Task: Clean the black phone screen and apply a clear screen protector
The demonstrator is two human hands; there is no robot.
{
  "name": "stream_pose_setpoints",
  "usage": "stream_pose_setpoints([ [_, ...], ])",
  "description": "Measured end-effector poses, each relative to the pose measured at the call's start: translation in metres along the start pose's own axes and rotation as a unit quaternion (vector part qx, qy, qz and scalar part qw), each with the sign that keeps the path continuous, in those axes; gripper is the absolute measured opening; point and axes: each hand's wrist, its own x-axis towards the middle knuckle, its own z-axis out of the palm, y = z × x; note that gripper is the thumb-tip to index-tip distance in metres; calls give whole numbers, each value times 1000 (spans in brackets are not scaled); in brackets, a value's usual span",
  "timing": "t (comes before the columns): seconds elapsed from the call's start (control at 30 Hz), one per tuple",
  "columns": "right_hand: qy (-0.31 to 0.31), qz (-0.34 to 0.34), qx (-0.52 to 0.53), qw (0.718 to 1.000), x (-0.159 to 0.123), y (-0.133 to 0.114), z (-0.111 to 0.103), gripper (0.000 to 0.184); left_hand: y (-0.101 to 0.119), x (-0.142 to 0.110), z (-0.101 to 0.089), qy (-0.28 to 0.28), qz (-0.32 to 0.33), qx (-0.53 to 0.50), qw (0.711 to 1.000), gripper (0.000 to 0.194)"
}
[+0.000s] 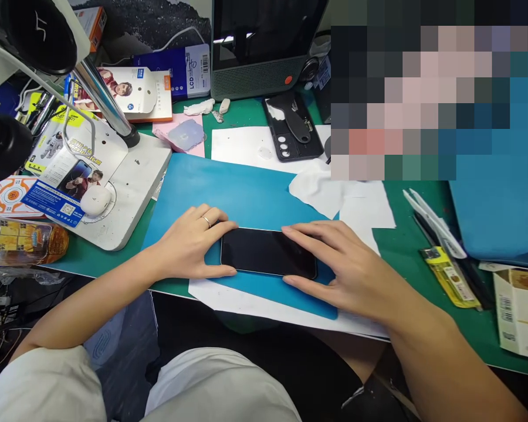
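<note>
A smartphone (264, 253) with a dark screen lies lengthwise on a blue mat (211, 181), screen up. At its left end, my left hand (196, 243) grips the two long edges between thumb and fingers; a ring shows on one finger. My right hand (343, 264) does the same at the right end, its thumb on the near edge and fingers on the far edge. Under the mat, white paper (246, 305) sticks out at the near side.
A microscope stand base (145, 170) fills the left, beside a drink bottle (26, 239). Behind lie a black phone case (294, 126) and crumpled tissue (321, 190). Tweezers (435, 223) and a yellow packet (451, 278) lie right, near a small box (519, 310). Part of the upper right is pixelated.
</note>
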Motion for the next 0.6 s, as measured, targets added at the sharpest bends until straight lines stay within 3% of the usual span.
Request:
stream_pose_setpoints([
  [0.6, 1, -14, 9, 1000, 1, 1, 0, 72, 1, -2, 0, -4, 3, 17, 1000, 73],
])
